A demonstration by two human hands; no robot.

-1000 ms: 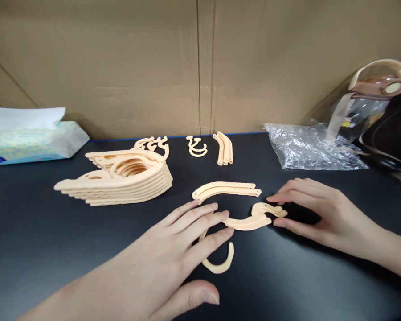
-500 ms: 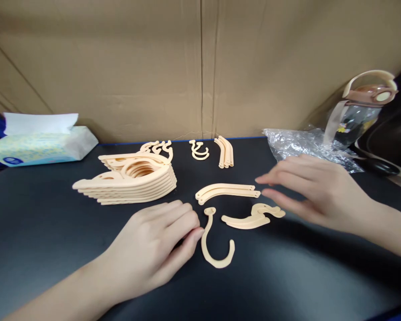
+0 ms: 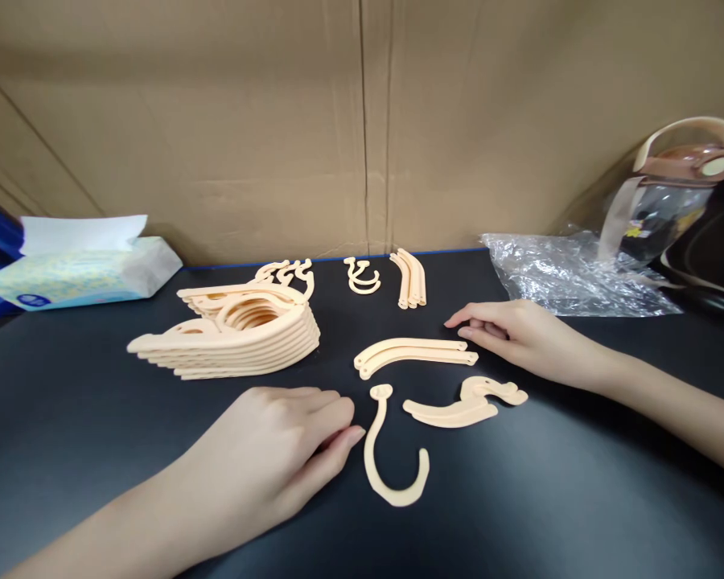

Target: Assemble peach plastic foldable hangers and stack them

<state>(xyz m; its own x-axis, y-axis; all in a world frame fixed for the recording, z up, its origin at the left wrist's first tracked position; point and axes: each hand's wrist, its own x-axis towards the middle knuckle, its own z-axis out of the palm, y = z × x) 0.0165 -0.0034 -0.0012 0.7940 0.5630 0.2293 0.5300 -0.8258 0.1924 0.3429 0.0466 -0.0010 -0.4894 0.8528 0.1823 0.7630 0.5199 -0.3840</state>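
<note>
My left hand (image 3: 295,458) rests on the black table with its fingers curled in, nothing visible in them. Just right of its thumb lies a cream plastic hanger hook (image 3: 374,458), apart from it. My right hand (image 3: 519,334) is near the table on the right, index finger stretched out and thumb a little apart, holding nothing. In front of its fingertips are two curved cream bars (image 3: 416,350), side by side. Closer to me lies a wavy cream hanger piece (image 3: 458,410). A stack of folded cream hangers (image 3: 241,338) stands beyond my left hand.
More hooks (image 3: 362,277) and several curved bars (image 3: 410,277) lie at the back, by a cardboard wall (image 3: 265,121). A tissue pack (image 3: 90,269) is at the left. Clear plastic wrapping (image 3: 549,273) and a drinking bottle (image 3: 669,209) are at the right.
My right hand has moved back from the ends of the curved bars, and its fingers have drawn closer together. The left hand stays nearly in place. The view has shifted slightly.
</note>
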